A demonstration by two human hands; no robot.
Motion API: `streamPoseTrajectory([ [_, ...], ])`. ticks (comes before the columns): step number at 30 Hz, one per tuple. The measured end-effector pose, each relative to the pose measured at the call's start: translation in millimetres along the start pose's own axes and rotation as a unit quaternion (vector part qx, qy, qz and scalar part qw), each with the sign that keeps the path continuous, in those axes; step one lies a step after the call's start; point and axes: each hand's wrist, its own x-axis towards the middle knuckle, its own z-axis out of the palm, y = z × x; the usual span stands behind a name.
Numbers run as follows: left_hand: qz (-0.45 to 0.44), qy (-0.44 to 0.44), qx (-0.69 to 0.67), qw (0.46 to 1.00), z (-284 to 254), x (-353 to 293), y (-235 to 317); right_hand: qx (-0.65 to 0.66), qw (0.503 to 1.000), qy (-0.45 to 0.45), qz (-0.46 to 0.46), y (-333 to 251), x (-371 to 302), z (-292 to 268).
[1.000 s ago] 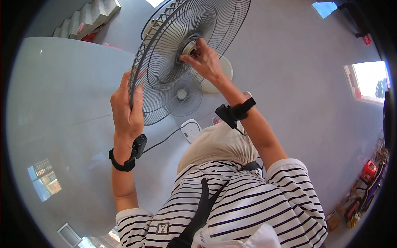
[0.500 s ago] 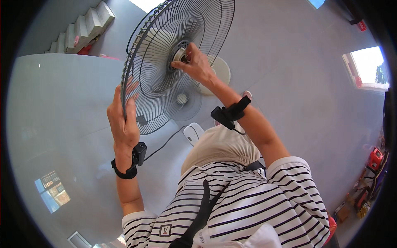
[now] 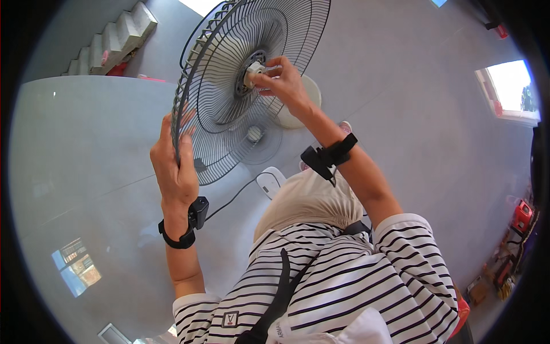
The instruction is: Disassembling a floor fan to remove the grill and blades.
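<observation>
A dark wire fan grille point(image 3: 220, 114) stands tilted in front of me at the upper middle. My left hand point(image 3: 176, 155) grips its left rim, thumb on one side and fingers on the other, partly seen through the wires. At the hub ring point(image 3: 243, 80), my right hand point(image 3: 286, 86) pinches a small white hub piece point(image 3: 255, 70) between thumb and fingers. The fingers cover part of that piece, so its exact kind cannot be made out. Behind the grille a translucent fan blade point(image 3: 263, 146) shows low down.
A round cream base point(image 3: 309, 94) stands on the grey floor behind my right wrist. Near my legs lies a white oval device point(image 3: 270, 182), with a dark cable close by. Concrete stairs point(image 3: 114, 40) rise at the far left. Red and dark clutter point(image 3: 521, 217) lines the right side.
My right hand has drawn slightly back from the hub, and the white piece now shows between its fingers. The left hand keeps its grip; the whole view has shifted slightly.
</observation>
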Motion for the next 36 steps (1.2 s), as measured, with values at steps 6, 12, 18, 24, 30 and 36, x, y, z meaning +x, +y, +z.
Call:
streamPoseTrajectory([
  [6,-0.002,-0.002,0.020,1.000,-1.4,4.2,3.7,0.118,0.981,-0.064,0.139,-18.6,0.8,-2.2],
  [12,-0.013,-0.013,0.018,1.000,-3.0,0.5,1.7,0.227,0.956,-0.072,0.173,-19.5,6.4,0.1],
  [18,0.012,-0.003,0.015,1.000,-3.3,-0.3,-0.6,0.170,0.979,-0.055,0.097,-16.7,5.7,4.9],
  [24,-0.003,0.004,0.014,1.000,-1.8,0.0,2.3,0.104,0.992,-0.047,0.061,-7.8,9.3,3.1],
  [30,0.004,0.012,0.022,1.000,0.5,-1.3,-0.5,0.071,0.996,-0.034,0.049,-9.2,4.5,6.4],
  [36,-0.021,-0.001,0.028,0.999,-0.9,-0.1,8.1,0.280,0.941,-0.021,0.188,-20.5,-2.5,3.6],
])
